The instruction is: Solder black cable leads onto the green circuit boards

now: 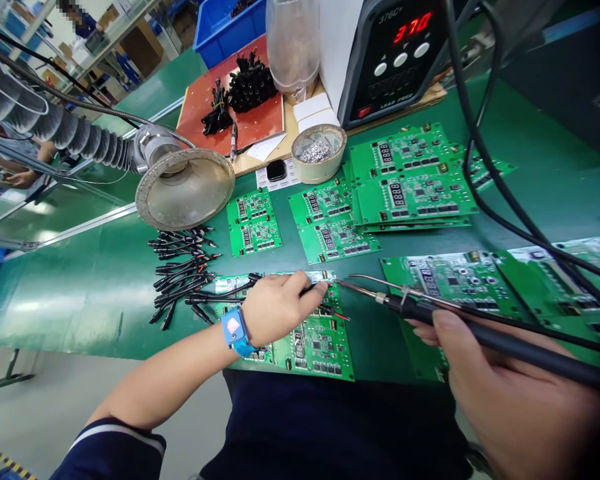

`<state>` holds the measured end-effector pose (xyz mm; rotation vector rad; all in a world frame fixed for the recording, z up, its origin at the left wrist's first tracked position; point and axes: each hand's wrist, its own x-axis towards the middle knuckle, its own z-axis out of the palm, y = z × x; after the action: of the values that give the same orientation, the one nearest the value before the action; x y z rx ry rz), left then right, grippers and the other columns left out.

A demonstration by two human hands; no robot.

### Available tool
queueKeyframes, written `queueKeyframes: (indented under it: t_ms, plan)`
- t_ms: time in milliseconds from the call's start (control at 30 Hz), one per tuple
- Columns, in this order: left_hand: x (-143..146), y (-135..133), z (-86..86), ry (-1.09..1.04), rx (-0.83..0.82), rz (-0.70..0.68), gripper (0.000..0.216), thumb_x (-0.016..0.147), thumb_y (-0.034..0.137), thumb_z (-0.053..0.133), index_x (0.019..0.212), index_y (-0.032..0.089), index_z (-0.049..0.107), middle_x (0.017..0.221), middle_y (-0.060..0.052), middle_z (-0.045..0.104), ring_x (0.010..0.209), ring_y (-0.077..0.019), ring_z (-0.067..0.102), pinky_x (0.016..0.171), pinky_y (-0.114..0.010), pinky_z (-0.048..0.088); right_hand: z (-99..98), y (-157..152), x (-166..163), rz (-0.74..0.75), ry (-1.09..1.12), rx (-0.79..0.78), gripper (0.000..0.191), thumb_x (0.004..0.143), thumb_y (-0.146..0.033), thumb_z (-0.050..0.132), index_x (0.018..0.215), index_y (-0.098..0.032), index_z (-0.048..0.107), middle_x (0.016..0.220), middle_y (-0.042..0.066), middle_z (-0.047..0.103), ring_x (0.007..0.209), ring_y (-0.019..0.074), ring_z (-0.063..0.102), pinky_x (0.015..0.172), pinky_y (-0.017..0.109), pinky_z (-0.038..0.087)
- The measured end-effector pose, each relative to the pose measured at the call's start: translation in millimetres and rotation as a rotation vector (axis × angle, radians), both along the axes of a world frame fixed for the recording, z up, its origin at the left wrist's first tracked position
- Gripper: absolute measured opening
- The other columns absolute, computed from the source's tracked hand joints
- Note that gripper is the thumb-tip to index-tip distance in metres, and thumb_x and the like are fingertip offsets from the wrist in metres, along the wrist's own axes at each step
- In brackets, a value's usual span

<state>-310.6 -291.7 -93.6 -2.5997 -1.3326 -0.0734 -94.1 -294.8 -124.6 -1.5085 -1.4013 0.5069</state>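
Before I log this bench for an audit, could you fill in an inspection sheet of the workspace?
Surface: green tabletop, crowded in the middle.
Work items: circuit board beneath left hand; soldering iron, tip near that hand.
Clutter: pile of black leads left of the board.
Hands: left hand pinches a black lead; right hand grips the iron.
Cables: black cables hang across the right side.
Surroundings: station reading 370; funnel hood; blue bin.

Black cable (307,289) in my left hand (275,307), over green rectangular circuit boards (330,350) on green worktop (100,293). Thin black cable pile (173,287) left, grey cone-shaped hood (185,193) behind it. Black pen-shaped soldering iron (425,312) in my right hand (510,393), right side. Behind: stacked green boards (410,173); beyond, black boxy soldering station (395,73), round beige tub (323,172) front-left of it.
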Motion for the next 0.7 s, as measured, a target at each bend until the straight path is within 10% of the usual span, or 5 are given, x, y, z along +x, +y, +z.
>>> queueKeyframes:
  t_ms: [700]
  plan:
    - [3.0, 0.1, 2.5, 0.000, -0.010, 0.058, 0.024, 0.090, 0.020, 0.037, 0.109, 0.020, 0.051, 0.079, -0.003, 0.051, 0.057, -0.0117, 0.050, 0.043, -0.022, 0.038, 2.8, -0.6, -0.8, 0.031, 0.001, -0.059, 0.006, 0.068, -0.024, 0.064, 0.069, -0.019, 0.062, 0.058, -0.002, 0.061, 0.053, 0.0128, 0.059, 0.049, 0.020, 0.049]
